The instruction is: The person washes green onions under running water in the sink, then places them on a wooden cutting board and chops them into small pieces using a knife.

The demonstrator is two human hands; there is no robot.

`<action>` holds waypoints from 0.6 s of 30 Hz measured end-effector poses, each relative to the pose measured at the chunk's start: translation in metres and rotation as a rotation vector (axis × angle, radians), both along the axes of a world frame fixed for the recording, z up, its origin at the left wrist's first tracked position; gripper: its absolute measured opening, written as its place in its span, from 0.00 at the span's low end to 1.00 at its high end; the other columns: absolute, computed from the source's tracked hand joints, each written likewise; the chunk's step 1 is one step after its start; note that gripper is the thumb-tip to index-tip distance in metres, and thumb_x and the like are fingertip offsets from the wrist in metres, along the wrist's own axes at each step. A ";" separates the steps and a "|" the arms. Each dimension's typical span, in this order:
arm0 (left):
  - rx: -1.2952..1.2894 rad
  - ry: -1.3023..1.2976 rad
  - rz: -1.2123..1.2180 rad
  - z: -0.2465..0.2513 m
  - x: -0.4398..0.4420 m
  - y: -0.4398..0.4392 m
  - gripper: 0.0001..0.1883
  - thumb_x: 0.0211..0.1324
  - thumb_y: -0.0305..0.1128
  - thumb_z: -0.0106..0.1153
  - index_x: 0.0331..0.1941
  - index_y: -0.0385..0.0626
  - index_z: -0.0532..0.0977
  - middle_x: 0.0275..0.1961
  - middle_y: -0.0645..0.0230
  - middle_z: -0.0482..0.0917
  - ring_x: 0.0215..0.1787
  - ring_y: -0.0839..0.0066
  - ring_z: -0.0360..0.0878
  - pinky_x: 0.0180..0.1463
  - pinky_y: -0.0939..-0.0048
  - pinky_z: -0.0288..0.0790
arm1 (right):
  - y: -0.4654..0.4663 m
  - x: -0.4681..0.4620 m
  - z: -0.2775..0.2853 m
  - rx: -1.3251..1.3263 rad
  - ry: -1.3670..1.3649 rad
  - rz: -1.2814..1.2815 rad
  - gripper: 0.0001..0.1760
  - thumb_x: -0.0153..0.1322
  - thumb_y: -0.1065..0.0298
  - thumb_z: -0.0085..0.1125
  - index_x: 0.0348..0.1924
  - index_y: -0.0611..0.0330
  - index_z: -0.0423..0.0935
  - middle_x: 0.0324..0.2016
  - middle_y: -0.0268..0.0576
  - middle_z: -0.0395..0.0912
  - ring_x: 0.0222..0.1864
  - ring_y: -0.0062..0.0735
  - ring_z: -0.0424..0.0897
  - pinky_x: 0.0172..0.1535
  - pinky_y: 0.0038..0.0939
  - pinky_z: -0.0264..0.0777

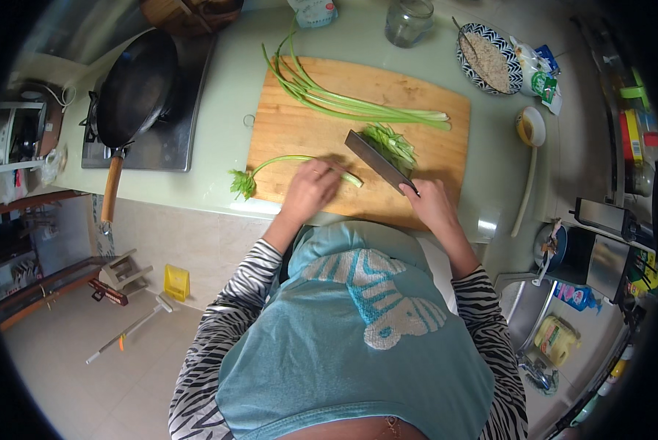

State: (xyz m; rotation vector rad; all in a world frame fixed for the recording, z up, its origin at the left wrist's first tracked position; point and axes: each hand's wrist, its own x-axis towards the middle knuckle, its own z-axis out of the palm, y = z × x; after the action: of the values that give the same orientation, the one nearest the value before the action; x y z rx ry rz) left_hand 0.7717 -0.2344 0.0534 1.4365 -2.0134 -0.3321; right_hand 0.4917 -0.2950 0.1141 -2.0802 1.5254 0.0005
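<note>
My right hand (pixel 431 201) grips the handle of a dark-bladed cleaver (pixel 377 159), its blade slanting over a wooden cutting board (pixel 296 135). Just beyond the blade, and partly hidden by it, lies a heap of cut celery pieces (pixel 390 144). The fingers of my left hand (pixel 315 186), slightly blurred, are closed around a single celery stalk (pixel 276 160). Its pale cut end points toward the cleaver, while its leafy top (pixel 243 184) hangs over the board's left edge. Several long celery stalks (pixel 351 107) lie across the far part of the board.
At the left a black wok (pixel 136 88) rests on the cooktop (pixel 183 132). A glass jar (pixel 408 23) and a patterned dish of minced food (pixel 485 59) stand behind the board. A ladle (pixel 529 127) lies to its right. The sink (pixel 529 308) is lower right.
</note>
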 end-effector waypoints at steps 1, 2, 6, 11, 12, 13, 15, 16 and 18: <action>-0.038 0.019 -0.064 -0.006 -0.011 0.000 0.17 0.49 0.25 0.68 0.46 0.45 0.83 0.49 0.65 0.82 0.52 0.62 0.79 0.54 0.61 0.74 | 0.002 0.003 0.005 -0.015 0.020 0.001 0.21 0.76 0.51 0.58 0.30 0.61 0.82 0.24 0.57 0.81 0.30 0.62 0.82 0.36 0.55 0.75; -0.097 0.017 -0.094 -0.012 -0.018 -0.003 0.12 0.49 0.27 0.69 0.41 0.44 0.84 0.46 0.67 0.83 0.49 0.65 0.80 0.52 0.63 0.75 | 0.005 0.006 0.010 -0.031 0.041 0.001 0.21 0.76 0.51 0.58 0.30 0.61 0.82 0.24 0.57 0.81 0.30 0.62 0.82 0.35 0.55 0.75; -0.182 0.008 0.014 -0.028 -0.033 -0.012 0.08 0.49 0.25 0.67 0.35 0.45 0.83 0.41 0.69 0.84 0.45 0.67 0.80 0.48 0.65 0.75 | 0.021 0.010 0.023 -0.073 -0.004 -0.006 0.21 0.77 0.53 0.58 0.29 0.61 0.82 0.21 0.57 0.78 0.28 0.64 0.80 0.34 0.54 0.72; -0.196 0.018 0.015 -0.033 -0.042 -0.012 0.09 0.47 0.23 0.64 0.35 0.44 0.83 0.41 0.68 0.84 0.45 0.68 0.81 0.48 0.65 0.75 | 0.037 0.015 0.038 -0.097 0.128 0.069 0.19 0.77 0.55 0.57 0.30 0.59 0.82 0.23 0.53 0.81 0.28 0.59 0.82 0.34 0.52 0.75; -0.205 0.010 0.014 -0.032 -0.042 -0.011 0.09 0.47 0.23 0.64 0.36 0.44 0.83 0.41 0.68 0.84 0.44 0.68 0.81 0.48 0.65 0.76 | 0.039 0.013 0.036 -0.113 0.117 0.083 0.18 0.78 0.56 0.56 0.30 0.60 0.82 0.25 0.53 0.82 0.29 0.58 0.83 0.34 0.52 0.75; -0.197 0.011 0.011 -0.033 -0.042 -0.010 0.10 0.47 0.23 0.63 0.36 0.44 0.83 0.41 0.68 0.84 0.44 0.68 0.81 0.48 0.66 0.77 | 0.042 0.010 0.033 -0.129 0.105 0.099 0.18 0.78 0.56 0.55 0.31 0.60 0.81 0.26 0.53 0.83 0.30 0.57 0.83 0.34 0.52 0.76; -0.184 0.015 0.008 -0.036 -0.041 -0.008 0.11 0.46 0.22 0.63 0.36 0.44 0.83 0.41 0.68 0.84 0.44 0.68 0.81 0.47 0.67 0.78 | 0.045 0.004 0.032 -0.136 0.100 0.124 0.18 0.78 0.57 0.54 0.32 0.61 0.81 0.28 0.53 0.84 0.31 0.56 0.84 0.34 0.52 0.77; -0.186 0.015 0.009 -0.038 -0.041 -0.007 0.11 0.46 0.22 0.63 0.37 0.44 0.83 0.40 0.67 0.84 0.44 0.68 0.82 0.47 0.67 0.78 | 0.045 0.001 0.035 -0.128 0.106 0.135 0.17 0.78 0.57 0.53 0.33 0.61 0.81 0.29 0.52 0.84 0.31 0.55 0.85 0.34 0.52 0.77; -0.190 0.012 0.010 -0.038 -0.041 -0.007 0.11 0.46 0.22 0.62 0.37 0.43 0.83 0.40 0.67 0.84 0.44 0.68 0.82 0.46 0.68 0.79 | 0.046 0.000 0.035 -0.113 0.123 0.140 0.18 0.78 0.58 0.53 0.33 0.62 0.81 0.29 0.52 0.84 0.32 0.55 0.85 0.35 0.52 0.77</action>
State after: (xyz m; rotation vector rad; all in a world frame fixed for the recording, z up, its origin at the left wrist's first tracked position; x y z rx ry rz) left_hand 0.7303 -0.2414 0.0152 1.3234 -1.9696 -0.1406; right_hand 0.4918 -0.2492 0.1493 -2.3115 1.4773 0.0982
